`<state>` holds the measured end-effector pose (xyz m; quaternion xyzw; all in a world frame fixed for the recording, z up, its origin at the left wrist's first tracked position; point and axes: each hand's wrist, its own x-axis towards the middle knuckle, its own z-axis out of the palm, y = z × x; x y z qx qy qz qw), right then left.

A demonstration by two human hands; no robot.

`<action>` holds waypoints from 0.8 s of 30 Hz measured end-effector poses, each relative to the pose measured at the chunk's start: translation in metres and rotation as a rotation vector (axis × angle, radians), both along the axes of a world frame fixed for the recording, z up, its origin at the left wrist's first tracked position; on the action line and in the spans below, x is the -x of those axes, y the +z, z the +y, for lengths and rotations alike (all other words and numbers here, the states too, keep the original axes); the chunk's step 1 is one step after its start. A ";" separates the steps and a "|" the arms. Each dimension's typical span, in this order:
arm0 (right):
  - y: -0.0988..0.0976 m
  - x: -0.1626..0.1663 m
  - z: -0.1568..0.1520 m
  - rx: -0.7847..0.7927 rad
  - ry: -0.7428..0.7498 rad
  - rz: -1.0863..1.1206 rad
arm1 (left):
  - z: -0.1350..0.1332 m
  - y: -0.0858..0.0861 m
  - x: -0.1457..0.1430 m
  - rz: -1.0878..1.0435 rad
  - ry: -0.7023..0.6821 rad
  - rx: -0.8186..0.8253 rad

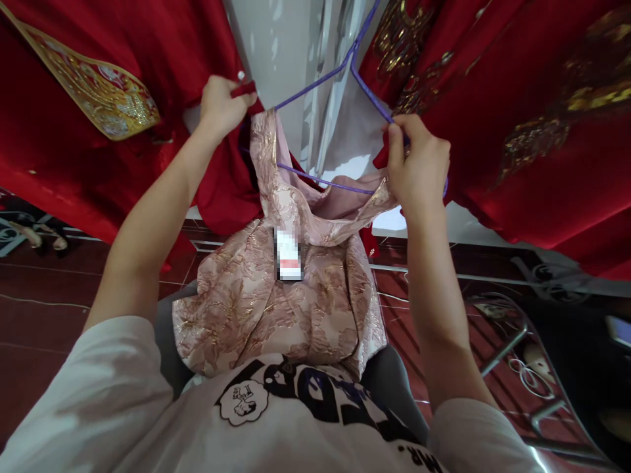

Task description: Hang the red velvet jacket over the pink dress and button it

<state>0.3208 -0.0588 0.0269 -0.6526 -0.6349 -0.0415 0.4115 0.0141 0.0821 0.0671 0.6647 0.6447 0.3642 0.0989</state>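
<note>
A pink-and-gold brocade dress [315, 309] hangs in front of me from a purple wire hanger [313, 87]. Its full skirt spreads across my lap, and a tag, blurred out, lies on the bodice. At the upper left, my left hand [221, 108] is closed on a dark red strip of cloth beside the dress's left strap and the hanger's left end. My right hand [419, 157] pinches the hanger's right arm with thumb and fingers, close to the right strap. The right end of the hanger is partly hidden behind that hand.
Red garments with gold embroidery [113, 98] hang on the left, and more red garments [537, 131] hang on the right. A metal-framed chair [513, 341] stands at the lower right, with a white cable [532, 381] near it. Shoes [59, 243] sit at the far left on the red tiled floor.
</note>
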 end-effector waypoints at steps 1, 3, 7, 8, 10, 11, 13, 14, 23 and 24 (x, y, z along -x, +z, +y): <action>0.004 0.004 -0.005 0.019 -0.023 0.001 | -0.010 0.008 -0.015 0.094 -0.009 -0.065; 0.009 0.012 -0.013 0.043 -0.076 -0.014 | -0.032 0.019 -0.044 0.185 -0.047 -0.164; 0.009 0.021 -0.013 0.056 -0.145 -0.040 | -0.065 0.024 -0.086 0.106 -0.132 -0.187; 0.008 0.020 -0.012 0.049 -0.142 -0.032 | -0.069 0.024 -0.091 0.077 -0.132 -0.195; 0.005 0.017 -0.008 0.029 -0.093 -0.010 | -0.074 0.022 -0.095 0.065 -0.146 -0.205; 0.005 0.013 -0.005 0.023 -0.044 -0.003 | -0.074 0.021 -0.093 0.086 -0.155 -0.193; 0.008 0.002 0.002 0.002 0.067 0.021 | -0.072 0.021 -0.087 0.171 -0.186 -0.125; 0.012 -0.005 0.007 -0.006 0.115 0.051 | -0.070 0.022 -0.083 0.218 -0.198 -0.084; 0.032 -0.025 0.085 0.624 0.319 0.156 | -0.036 0.026 -0.053 0.326 -0.447 -0.030; 0.030 -0.018 0.088 0.544 0.320 0.122 | -0.032 0.024 -0.051 0.252 -0.473 0.007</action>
